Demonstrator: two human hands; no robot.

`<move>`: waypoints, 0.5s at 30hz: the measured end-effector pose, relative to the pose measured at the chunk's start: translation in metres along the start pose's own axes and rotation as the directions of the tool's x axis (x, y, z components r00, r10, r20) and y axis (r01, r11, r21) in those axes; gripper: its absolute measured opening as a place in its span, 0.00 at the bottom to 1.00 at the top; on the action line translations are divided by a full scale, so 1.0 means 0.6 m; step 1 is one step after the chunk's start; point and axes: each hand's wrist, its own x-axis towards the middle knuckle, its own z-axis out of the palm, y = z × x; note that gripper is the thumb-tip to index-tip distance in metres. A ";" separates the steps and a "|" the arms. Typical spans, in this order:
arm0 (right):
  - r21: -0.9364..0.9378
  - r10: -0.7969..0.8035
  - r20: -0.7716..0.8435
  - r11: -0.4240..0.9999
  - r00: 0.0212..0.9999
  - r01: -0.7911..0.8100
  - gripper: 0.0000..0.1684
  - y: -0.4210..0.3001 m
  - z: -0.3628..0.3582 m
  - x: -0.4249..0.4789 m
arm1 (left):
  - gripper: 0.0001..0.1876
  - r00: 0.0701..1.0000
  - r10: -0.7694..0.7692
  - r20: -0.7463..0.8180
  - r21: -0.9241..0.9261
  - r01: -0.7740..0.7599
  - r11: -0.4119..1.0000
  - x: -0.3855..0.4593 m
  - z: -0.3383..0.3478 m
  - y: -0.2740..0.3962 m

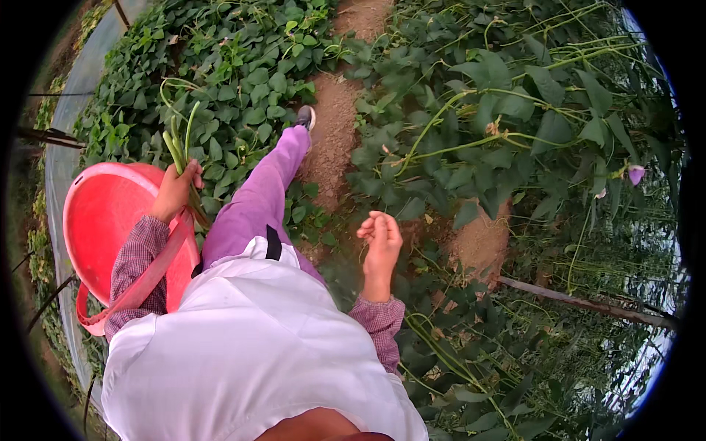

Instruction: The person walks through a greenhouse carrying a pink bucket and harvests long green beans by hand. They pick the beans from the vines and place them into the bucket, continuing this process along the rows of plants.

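My left hand point(175, 190) is closed around a small bunch of long green beans point(175, 146). Their ends stick up past the fingers, and one thin bean curves over at the top. A red plastic bucket point(105, 220) hangs at my left side, with its wide strap handle point(157, 270) over my left forearm. Its visible inner wall is bare; part of the inside is behind my sleeve. My right hand point(380, 237) is raised in front of me beside bean vines, its fingers curled together. Nothing can be made out in it.
Leafy bean plants point(231, 71) grow low on the left. Taller climbing vines point(496, 110) with a purple flower point(636, 175) crowd the right. Between them runs a dirt path point(333, 127), with my shoe point(305, 117) at its edge. A wooden pole point(590, 306) slants through the right-hand vines. Plastic sheeting point(66, 165) borders the left.
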 end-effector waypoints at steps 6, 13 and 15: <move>-0.124 -0.175 0.335 0.966 0.926 0.228 0.09 -0.086 0.159 0.186 | 0.12 0.964 -0.179 0.196 0.114 0.159 0.981 0.195 0.088 -0.007; -0.014 -0.394 0.517 0.884 0.760 0.468 0.09 -0.223 0.409 0.457 | 0.11 0.890 -0.262 0.373 0.386 0.108 0.916 0.403 0.111 0.120; -0.033 -0.446 0.526 0.840 0.724 0.542 0.08 -0.239 0.415 0.502 | 0.11 0.883 -0.282 0.375 0.457 0.089 0.885 0.455 0.131 0.174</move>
